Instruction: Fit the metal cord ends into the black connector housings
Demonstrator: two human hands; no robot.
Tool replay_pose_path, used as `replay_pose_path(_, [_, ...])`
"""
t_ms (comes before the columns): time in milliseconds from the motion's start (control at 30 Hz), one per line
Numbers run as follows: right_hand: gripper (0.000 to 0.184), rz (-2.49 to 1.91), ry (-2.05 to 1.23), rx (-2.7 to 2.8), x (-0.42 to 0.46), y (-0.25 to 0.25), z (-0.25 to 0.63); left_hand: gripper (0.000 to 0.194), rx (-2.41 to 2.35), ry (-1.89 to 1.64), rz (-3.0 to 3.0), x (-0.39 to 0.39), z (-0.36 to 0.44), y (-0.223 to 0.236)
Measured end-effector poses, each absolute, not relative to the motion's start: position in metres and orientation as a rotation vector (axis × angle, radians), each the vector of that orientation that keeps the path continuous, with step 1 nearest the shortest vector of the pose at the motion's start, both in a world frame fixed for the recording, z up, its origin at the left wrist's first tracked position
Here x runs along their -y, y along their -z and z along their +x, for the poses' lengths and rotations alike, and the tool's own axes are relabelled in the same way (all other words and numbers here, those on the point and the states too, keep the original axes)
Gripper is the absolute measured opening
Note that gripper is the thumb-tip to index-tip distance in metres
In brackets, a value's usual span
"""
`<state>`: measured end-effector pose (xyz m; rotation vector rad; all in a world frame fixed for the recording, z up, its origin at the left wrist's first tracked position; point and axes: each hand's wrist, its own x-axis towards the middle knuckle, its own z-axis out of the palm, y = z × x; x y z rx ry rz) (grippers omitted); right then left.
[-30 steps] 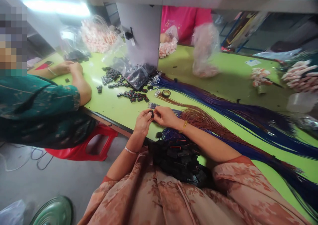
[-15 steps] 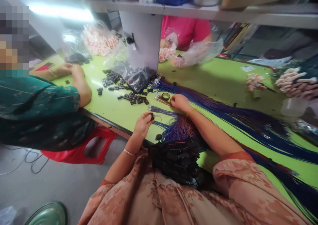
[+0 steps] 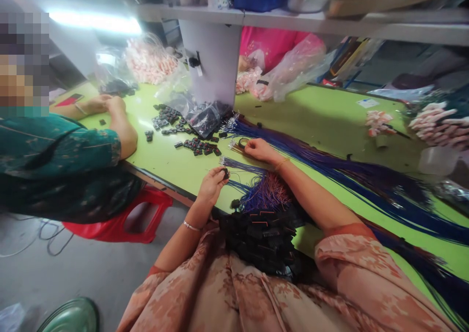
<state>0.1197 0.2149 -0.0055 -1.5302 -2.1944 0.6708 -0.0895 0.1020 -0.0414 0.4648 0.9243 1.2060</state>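
My left hand (image 3: 210, 188) pinches a small black plastic connector (image 3: 224, 174) above the near edge of the table, with a thin dark wire trailing from it. Farther off, my right hand (image 3: 262, 151) has its fingers closed over the brown wires (image 3: 237, 149), close to their metal-tipped ends; how many it grips is hidden. A roll of black tape (image 3: 243, 142) lies against its fingertips, partly covered. Between my arms, blue and brown wires (image 3: 267, 190) run down to a heap of black connectors (image 3: 260, 239) at my lap.
Loose black connectors (image 3: 198, 146) and a plastic bag of them (image 3: 207, 119) lie beyond my left hand. Long blue wires (image 3: 330, 168) stretch rightward over the green table (image 3: 164, 163). A co-worker's arm (image 3: 124, 127) rests at left; another person in pink (image 3: 271, 44) sits opposite, beneath a shelf (image 3: 330, 27).
My right hand has left the connector at my left hand and gone over to the brown wires, then slid slightly left toward their tips. My left hand keeps the connector in nearly the same place.
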Motion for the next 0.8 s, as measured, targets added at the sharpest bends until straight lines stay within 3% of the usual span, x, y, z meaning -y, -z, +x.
replay_pose_path(367, [0.012, -1.069, -0.876, 2.029, -0.192, -0.027, 0.066, 0.022, -0.935, -1.211, 0.485, -0.099, -0.090, 0.040])
replay_pose_path(567, [0.010, -1.070, -0.971, 2.062, -0.160, -0.010, 0.071, 0.022, -0.859, -1.232, 0.435, -0.101, -0.091, 0.042])
replay_pose_path(800, [0.013, -1.125, -0.857, 2.113, -0.139, 0.006, 0.071, 0.019, -0.806, -1.200, 0.410, -0.103, -0.095, 0.043])
